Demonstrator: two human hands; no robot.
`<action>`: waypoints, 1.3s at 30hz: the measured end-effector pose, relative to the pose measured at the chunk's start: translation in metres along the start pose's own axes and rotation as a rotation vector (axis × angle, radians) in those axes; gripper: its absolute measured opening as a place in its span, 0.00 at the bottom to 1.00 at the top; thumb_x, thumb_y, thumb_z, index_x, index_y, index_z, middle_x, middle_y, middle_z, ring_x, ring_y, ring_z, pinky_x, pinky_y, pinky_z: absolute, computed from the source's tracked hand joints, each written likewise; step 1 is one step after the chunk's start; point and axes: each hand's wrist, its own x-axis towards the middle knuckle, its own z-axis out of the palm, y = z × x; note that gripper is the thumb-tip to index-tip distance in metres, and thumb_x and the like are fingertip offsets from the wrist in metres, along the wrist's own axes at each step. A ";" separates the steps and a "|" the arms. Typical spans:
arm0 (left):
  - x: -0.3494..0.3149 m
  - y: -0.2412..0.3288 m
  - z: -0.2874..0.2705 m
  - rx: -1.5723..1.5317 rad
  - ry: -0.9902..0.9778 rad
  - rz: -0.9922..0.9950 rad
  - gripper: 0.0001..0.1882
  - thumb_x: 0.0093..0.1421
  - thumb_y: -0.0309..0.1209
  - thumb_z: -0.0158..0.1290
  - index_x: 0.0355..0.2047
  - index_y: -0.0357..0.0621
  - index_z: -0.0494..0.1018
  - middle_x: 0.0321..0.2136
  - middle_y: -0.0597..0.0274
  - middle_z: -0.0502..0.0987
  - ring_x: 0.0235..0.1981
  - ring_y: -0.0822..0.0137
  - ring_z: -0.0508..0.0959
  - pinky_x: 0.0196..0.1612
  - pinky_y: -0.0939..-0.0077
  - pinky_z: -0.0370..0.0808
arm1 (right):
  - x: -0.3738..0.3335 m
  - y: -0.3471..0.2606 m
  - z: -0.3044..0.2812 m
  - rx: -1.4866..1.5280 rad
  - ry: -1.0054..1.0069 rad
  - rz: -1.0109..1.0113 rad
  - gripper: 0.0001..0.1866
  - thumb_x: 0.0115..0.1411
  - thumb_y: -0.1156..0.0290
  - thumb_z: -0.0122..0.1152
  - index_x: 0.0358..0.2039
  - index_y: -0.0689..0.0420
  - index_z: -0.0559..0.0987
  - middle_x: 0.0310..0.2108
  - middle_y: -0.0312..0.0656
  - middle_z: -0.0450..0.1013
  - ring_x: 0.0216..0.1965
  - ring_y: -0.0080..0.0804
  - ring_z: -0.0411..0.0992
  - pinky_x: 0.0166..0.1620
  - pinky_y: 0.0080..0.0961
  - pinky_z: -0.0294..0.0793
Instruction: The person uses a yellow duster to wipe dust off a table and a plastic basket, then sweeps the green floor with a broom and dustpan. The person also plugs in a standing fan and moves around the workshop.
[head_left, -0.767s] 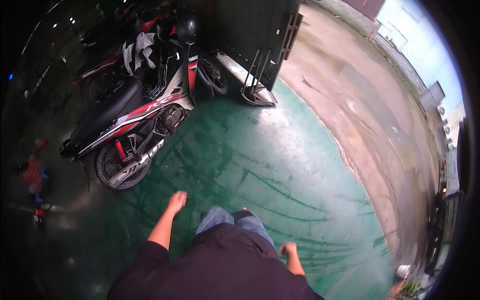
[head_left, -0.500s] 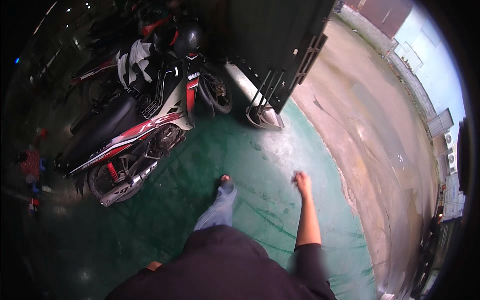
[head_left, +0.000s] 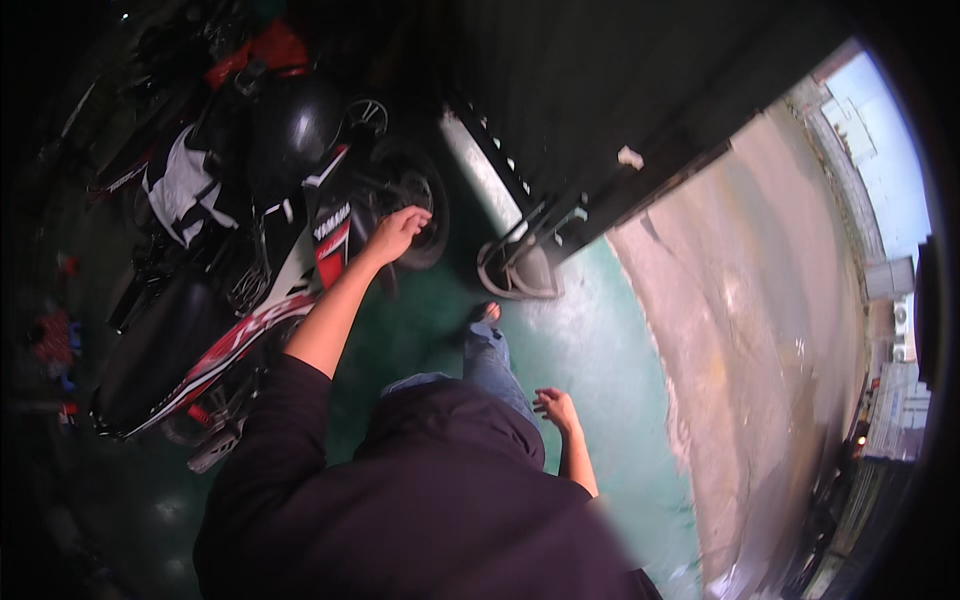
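Note:
My left hand [head_left: 400,233] reaches forward at the left, in front of the red, white and black motorbike [head_left: 235,345]. Its fingers are loosely bent and hold nothing. In the picture it overlaps the bike's front end near the front wheel; whether it touches cannot be told. My right hand [head_left: 557,408] hangs low beside my right leg, its fingers a little apart with nothing in them. A dark helmet [head_left: 298,128] sits at the front of the motorbike, and a whitish cloth [head_left: 182,192] is draped beside it.
A tall dark gate [head_left: 640,110] stands ahead, with a curved metal foot [head_left: 525,278] at its lower corner. The green floor [head_left: 610,350] meets a brownish concrete yard [head_left: 740,290] on the right. My foot [head_left: 490,313] is forward. Other motorbikes stand in the dark far left.
My left arm has swung forward into view. My right hand has dropped back towards my body. The gate and the motorbike's front are closer, and my other foot is now forward.

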 end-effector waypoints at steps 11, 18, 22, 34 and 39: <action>0.293 0.033 -0.017 0.051 0.330 -0.046 0.07 0.55 0.27 0.48 0.32 0.46 0.76 0.29 0.59 0.78 0.35 0.62 0.78 0.38 0.73 0.73 | 0.184 -0.251 -0.123 0.084 0.023 -0.462 0.13 0.59 0.69 0.45 0.40 0.60 0.75 0.28 0.42 0.75 0.27 0.27 0.74 0.28 0.21 0.71; 0.532 0.038 -0.102 0.302 0.549 -0.044 0.08 0.53 0.33 0.48 0.31 0.51 0.77 0.30 0.54 0.77 0.35 0.54 0.77 0.38 0.63 0.73 | 0.245 -0.154 -0.114 -0.772 0.200 -0.548 0.11 0.51 0.69 0.51 0.30 0.59 0.78 0.27 0.41 0.75 0.23 0.27 0.72 0.28 0.27 0.71; 0.673 0.042 -0.156 0.349 0.676 -0.073 0.10 0.53 0.37 0.48 0.31 0.51 0.77 0.30 0.52 0.77 0.34 0.52 0.77 0.38 0.61 0.73 | 0.292 -0.176 -0.111 -0.530 0.198 -0.273 0.10 0.50 0.66 0.56 0.26 0.59 0.78 0.24 0.41 0.74 0.21 0.34 0.71 0.29 0.32 0.71; 0.964 0.063 -0.249 0.513 0.824 -0.121 0.22 0.51 0.42 0.53 0.41 0.38 0.67 0.40 0.51 0.72 0.43 0.52 0.73 0.42 0.60 0.72 | 0.460 -0.576 -0.120 -0.128 0.379 -0.271 0.11 0.53 0.65 0.53 0.31 0.59 0.76 0.28 0.42 0.74 0.26 0.37 0.71 0.31 0.34 0.71; 1.011 0.061 -0.256 0.597 0.915 -0.227 0.28 0.48 0.43 0.56 0.45 0.42 0.62 0.42 0.53 0.71 0.45 0.53 0.71 0.42 0.55 0.70 | 0.451 -0.579 -0.091 -0.111 0.416 -0.253 0.12 0.54 0.64 0.52 0.34 0.58 0.76 0.29 0.43 0.74 0.28 0.38 0.71 0.32 0.34 0.72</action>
